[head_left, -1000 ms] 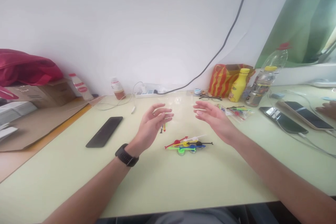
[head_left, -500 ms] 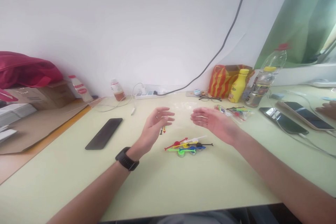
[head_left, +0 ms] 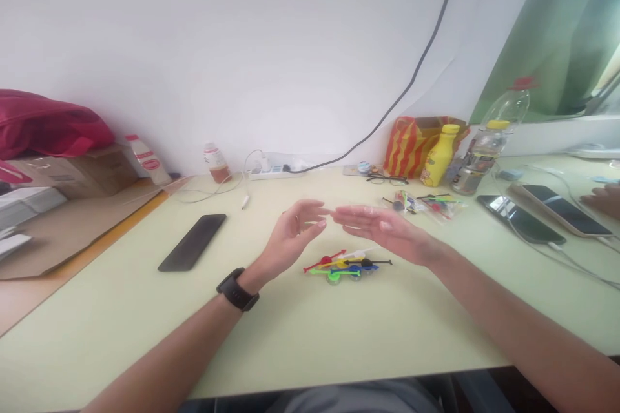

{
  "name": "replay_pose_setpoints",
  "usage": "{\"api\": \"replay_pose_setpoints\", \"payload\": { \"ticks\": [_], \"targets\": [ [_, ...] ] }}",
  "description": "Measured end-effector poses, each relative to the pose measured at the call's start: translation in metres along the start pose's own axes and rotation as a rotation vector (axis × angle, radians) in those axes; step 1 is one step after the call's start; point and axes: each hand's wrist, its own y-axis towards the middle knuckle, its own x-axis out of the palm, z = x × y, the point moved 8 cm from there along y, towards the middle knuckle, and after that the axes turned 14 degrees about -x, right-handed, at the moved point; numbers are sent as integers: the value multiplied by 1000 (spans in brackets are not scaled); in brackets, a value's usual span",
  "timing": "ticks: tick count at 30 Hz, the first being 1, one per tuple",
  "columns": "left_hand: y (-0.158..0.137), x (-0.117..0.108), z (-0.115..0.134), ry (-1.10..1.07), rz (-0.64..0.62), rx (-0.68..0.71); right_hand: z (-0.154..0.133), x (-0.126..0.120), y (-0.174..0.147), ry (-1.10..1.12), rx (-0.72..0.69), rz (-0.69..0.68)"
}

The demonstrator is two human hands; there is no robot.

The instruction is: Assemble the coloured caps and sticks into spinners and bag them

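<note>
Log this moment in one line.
left hand: open | right hand: open | colored arrow pieces: clustered on table | black phone: left of left hand

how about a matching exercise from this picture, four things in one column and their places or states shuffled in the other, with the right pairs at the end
Things
1. small multicoloured plastic arrow pieces
2. flat black rectangular phone
3. bright yellow bottle with a yellow cap
4. black wristwatch

Places or states
A. strapped around the left wrist
B. standing in front of the red-and-yellow striped bag
C. clustered together on the pale green table
D. lying flat, to the left of the left hand

Right pairs
1-C, 2-D, 3-B, 4-A
</note>
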Motion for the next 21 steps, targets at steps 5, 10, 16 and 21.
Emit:
{"api": "replay_pose_setpoints", "payload": {
  "ticks": [5, 10, 16, 21],
  "targets": [
    [-4, 8, 9, -57, -95, 14, -6, 8, 0, -51, 19, -103],
    [-7, 15, 12, -86, -182, 42, -13, 13, 0, -85, 50, -105],
    [-12, 24, 17, -89, -251, 24, -13, 25, 2, 4, 121, -153],
    [-14, 29, 20, -109, -274, 16, -10, 28, 2, 102, 165, -140]
  ]
}}
